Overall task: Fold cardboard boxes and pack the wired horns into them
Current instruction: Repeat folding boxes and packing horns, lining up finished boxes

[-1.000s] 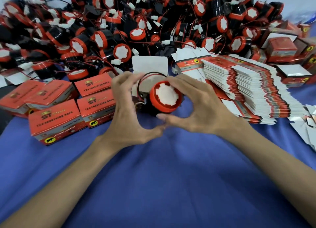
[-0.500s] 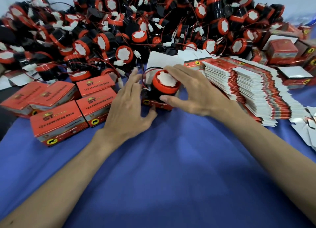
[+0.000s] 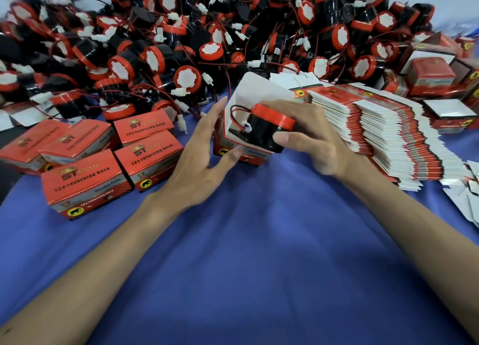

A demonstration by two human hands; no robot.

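My right hand (image 3: 316,140) grips the horn (image 3: 267,129), tilted half inside the open box (image 3: 243,156) on the desk (image 3: 259,241). My left hand (image 3: 202,158), fingers straight, touches the box's side. The wire (image 3: 234,110) loops up and could catch under the flap (image 3: 259,90); the light box could slide.

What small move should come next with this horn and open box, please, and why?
Probably the right hand pushes the horn into the open box, tucking the red wire: the horn sits tilted, half out, while the left hand steadies the box.
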